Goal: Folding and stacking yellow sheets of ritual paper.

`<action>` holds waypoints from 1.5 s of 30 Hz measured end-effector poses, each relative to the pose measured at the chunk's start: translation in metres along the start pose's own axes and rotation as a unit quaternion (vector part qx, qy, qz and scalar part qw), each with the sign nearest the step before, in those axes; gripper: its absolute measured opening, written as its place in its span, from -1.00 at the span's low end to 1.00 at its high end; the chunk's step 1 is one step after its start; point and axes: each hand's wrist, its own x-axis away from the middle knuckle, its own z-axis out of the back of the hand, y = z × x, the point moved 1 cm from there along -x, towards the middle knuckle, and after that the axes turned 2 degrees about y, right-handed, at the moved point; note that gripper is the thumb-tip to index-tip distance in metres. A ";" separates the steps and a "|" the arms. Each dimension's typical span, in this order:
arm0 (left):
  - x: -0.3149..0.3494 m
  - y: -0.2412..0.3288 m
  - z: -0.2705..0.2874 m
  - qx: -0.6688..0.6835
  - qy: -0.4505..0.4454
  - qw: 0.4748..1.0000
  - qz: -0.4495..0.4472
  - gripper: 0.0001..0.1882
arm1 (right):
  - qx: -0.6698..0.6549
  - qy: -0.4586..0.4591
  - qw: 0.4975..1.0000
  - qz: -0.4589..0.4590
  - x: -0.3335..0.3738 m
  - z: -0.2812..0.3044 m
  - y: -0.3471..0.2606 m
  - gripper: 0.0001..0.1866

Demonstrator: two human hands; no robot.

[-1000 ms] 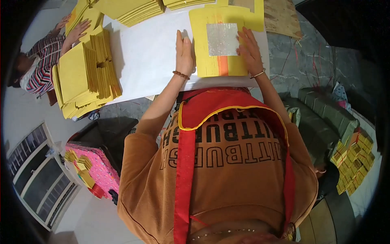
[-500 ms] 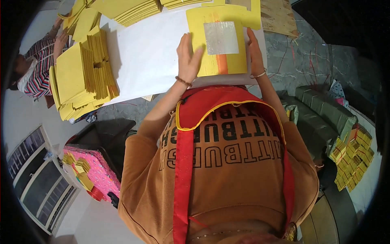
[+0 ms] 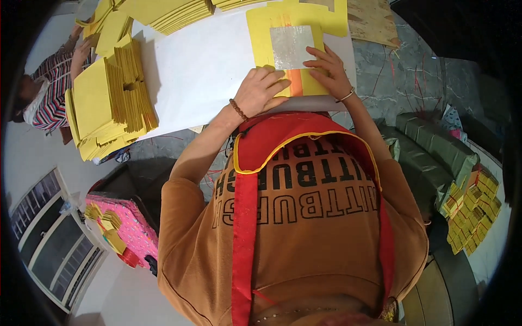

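A yellow paper sheet [image 3: 261,44] with an orange stripe and a silver foil square [image 3: 292,46] at its middle lies at the table's near edge; whether it is a single sheet or a stack I cannot tell. My left hand [image 3: 262,88] is closed at the sheet's near left corner, fingers bent over the top and thumb by the near edge. Over the sheet's right side lies my right hand [image 3: 329,70], open, its fingers spread and the tips reaching the foil's right edge.
Stacks of folded yellow paper [image 3: 111,98] stand on the left of the white tabletop [image 3: 190,70], with more along the back. A co-worker in a striped top [image 3: 53,89] handles paper at far left. Green padded seating [image 3: 429,146] and yellow bundles [image 3: 473,209] are at right.
Both hands have come inward from beside the sheet onto it. The left moved down and right to the near corner; the right moved left over the right side. The sheet shifted slightly left.
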 end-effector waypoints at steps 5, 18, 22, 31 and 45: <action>-0.006 -0.004 0.002 0.144 0.048 0.988 0.001 -0.84 | -0.213 0.023 0.976 -0.048 -0.005 -0.001 0.000 -0.74; -0.014 -0.014 0.007 0.272 -0.043 0.940 0.200 -0.85 | -0.274 0.073 0.952 -0.117 -0.006 -0.005 -0.005 -0.60; -0.016 -0.016 0.008 0.316 -0.072 0.907 0.269 -0.84 | -0.299 0.077 0.944 -0.119 -0.006 -0.006 -0.004 -0.58; -0.021 -0.024 0.009 0.370 -0.103 0.875 0.295 -0.84 | -0.306 0.065 0.945 -0.092 -0.005 -0.004 -0.004 -0.48; -0.025 -0.043 0.010 0.463 -0.171 0.803 0.334 -0.85 | -0.145 -0.078 0.986 -0.026 -0.003 0.008 0.001 -0.56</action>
